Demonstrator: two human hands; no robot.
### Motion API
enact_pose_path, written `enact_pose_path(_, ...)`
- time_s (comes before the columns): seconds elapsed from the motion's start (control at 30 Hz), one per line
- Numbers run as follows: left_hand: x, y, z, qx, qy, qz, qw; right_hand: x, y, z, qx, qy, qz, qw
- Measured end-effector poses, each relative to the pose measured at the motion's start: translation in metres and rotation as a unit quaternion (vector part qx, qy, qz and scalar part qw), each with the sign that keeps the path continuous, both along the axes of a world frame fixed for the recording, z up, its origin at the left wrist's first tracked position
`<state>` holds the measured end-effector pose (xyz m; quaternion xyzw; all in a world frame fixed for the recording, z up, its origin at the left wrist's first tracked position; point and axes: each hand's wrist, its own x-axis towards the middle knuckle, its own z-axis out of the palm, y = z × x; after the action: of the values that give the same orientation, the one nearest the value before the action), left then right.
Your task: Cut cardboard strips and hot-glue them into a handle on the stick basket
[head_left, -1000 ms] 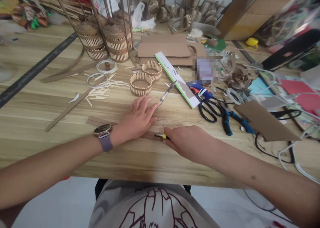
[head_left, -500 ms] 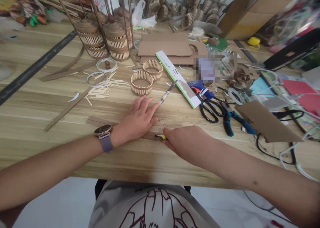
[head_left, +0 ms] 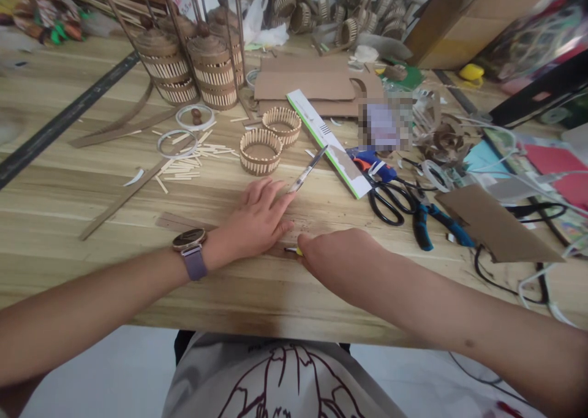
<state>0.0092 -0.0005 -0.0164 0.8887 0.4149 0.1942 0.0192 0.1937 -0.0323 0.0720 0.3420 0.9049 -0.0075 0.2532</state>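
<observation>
My left hand [head_left: 255, 219] lies with its fingers spread over a thin brown strip [head_left: 177, 222], part of which is hidden underneath. At its index finger is a slim pointed tool like a craft knife [head_left: 309, 168]; whether the finger touches it is unclear. My right hand [head_left: 337, 259] is closed around a yellow-handled tool with a thin dark tip [head_left: 294, 251], mostly covered by the fingers. That tip points left, low over the strip's right part beside my left thumb. Beyond my left hand stand two small round baskets edged with pale sticks, a nearer one [head_left: 260, 153] and a farther one [head_left: 287, 127].
Black-handled scissors [head_left: 387, 204], blue pliers [head_left: 443, 222] and a blue glue gun [head_left: 374, 164] lie right of a white-green strip [head_left: 328, 142]. Loose pale sticks [head_left: 184, 167] and white rings [head_left: 177, 144] lie left. Lidded lantern-like baskets [head_left: 211, 69] stand behind, near cardboard sheets [head_left: 303, 78].
Both hands keep nearly the same place and grip. The view has shifted very slightly; no object has visibly been picked up or put down.
</observation>
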Motion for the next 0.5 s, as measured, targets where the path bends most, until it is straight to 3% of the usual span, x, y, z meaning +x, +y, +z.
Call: enact_pose_path(0.5, -0.0009, -0.0036, 0.0009, 0.023, 0.044, 0.003, 0.999, 0.0026, -0.0020, -0.0044, 0.008, -0.009, -0.013, 1.000)
